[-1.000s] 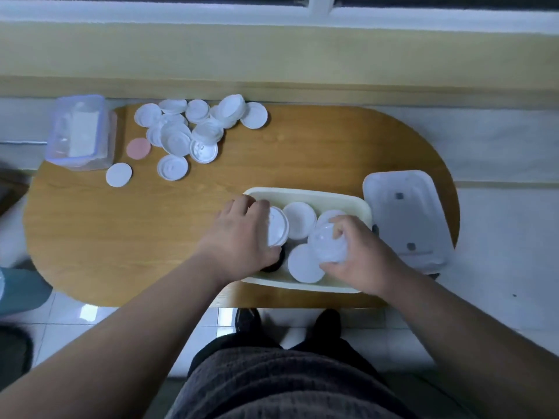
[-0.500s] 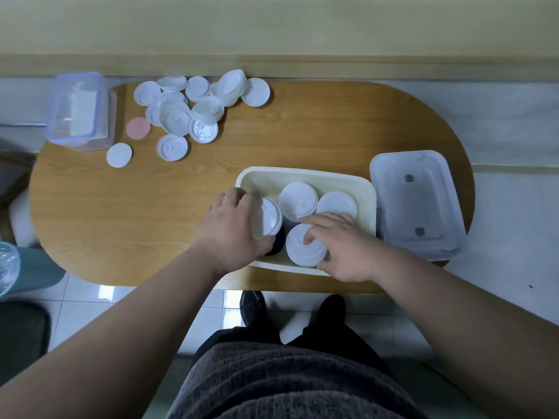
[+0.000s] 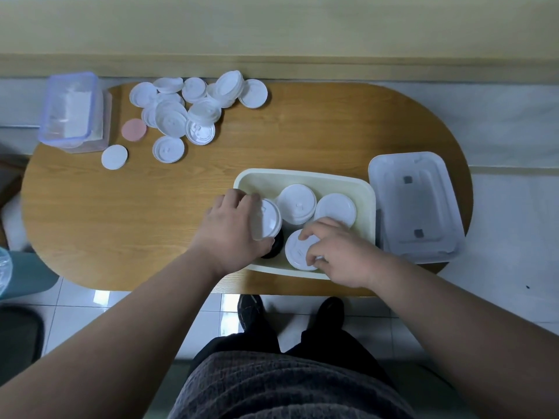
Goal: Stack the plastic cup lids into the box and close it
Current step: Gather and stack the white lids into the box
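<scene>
A cream rectangular box (image 3: 302, 176) sits near the table's front edge with several stacks of white cup lids inside. My left hand (image 3: 233, 228) grips the left stack of lids (image 3: 270, 219), which stands over something black. My right hand (image 3: 335, 252) has curled fingertips on the front stack of lids (image 3: 298, 252). Two more stacks (image 3: 298, 205) (image 3: 335, 208) stand at the back of the box. The box's clear lid (image 3: 416, 207) lies just right of it. A loose pile of white lids (image 3: 187, 110) lies at the table's far left.
A clear container with a purple rim (image 3: 71, 111) stands at the far left corner. A pink disc (image 3: 134, 130) and a flat white disc (image 3: 114, 157) lie near it. The oval wooden table (image 3: 121, 213) ends just before my feet; tiled floor lies below.
My right hand lowered the lid it held onto the front stack and now keeps its fingertips on it. My left hand stayed on the left stack.
</scene>
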